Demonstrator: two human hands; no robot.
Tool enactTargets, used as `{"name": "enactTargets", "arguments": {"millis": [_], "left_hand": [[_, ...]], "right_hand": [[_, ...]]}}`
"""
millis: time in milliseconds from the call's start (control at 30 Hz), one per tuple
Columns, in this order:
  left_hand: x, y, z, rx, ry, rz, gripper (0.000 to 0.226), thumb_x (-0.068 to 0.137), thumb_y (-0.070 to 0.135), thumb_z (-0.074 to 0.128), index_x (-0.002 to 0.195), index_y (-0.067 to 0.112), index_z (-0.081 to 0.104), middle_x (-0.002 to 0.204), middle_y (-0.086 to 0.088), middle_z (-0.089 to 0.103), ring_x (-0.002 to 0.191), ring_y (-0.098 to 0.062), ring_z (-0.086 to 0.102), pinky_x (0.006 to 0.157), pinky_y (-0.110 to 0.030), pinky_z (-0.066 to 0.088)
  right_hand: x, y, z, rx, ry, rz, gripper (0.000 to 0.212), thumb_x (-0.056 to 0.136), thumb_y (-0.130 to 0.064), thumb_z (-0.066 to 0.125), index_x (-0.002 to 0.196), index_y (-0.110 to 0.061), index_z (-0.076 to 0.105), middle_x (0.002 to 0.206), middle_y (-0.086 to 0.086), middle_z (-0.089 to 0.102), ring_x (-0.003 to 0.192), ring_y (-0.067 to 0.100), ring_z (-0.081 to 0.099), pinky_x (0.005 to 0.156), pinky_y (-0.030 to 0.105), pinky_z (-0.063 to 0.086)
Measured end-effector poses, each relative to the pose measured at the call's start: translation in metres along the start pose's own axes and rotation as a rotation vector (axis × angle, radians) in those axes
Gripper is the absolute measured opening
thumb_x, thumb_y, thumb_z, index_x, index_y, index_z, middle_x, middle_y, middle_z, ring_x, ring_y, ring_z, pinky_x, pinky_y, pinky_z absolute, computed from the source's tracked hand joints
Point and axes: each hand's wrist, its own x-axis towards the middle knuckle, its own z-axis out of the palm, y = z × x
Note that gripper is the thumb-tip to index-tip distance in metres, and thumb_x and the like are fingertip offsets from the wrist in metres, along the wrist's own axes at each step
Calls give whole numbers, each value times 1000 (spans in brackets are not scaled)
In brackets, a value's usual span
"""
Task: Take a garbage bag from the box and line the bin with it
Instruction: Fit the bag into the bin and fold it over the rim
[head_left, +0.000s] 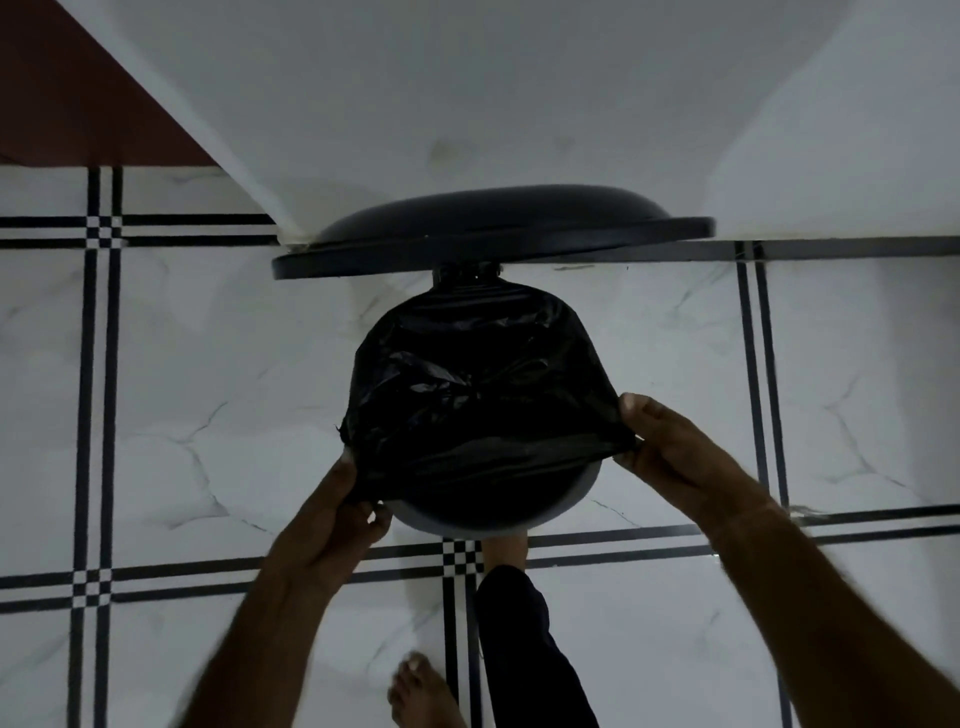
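Observation:
A round pedal bin stands on the tiled floor below me, its dark lid swung up against the white wall. A black garbage bag is stretched over most of the bin's mouth; a strip of the pale near rim still shows. My left hand grips the bag's edge at the near left of the rim. My right hand pinches the bag's edge at the right side of the rim. The box is not in view.
A foot in a dark trouser leg rests at the bin's base, on the pedal side. My other bare foot stands on the white marble-look floor with black grid lines. A white wall rises behind the bin; a dark red surface sits at upper left.

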Motion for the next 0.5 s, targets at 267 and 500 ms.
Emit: {"name": "enactTargets", "arguments": {"millis": [267,500], "left_hand": [[-12,-17,-3,0,24,-43,31,92,42,59,72,32,80,84,15,75,90,-4,57,69,-29,37],[-16,-28,-10,-10,-60,-77,23,71,42,82,90,30,75,83,17,68,65,-5,55,52,-22,40]], "right_hand": [[-25,4,20,-92,163,50,16,76,-31,76,85,-20,70,89,-1,72,87,15,63,79,32,46],[-35,18,17,-96,178,178,24,89,-47,67,102,-27,72,104,-9,72,104,14,57,92,39,41]]}}
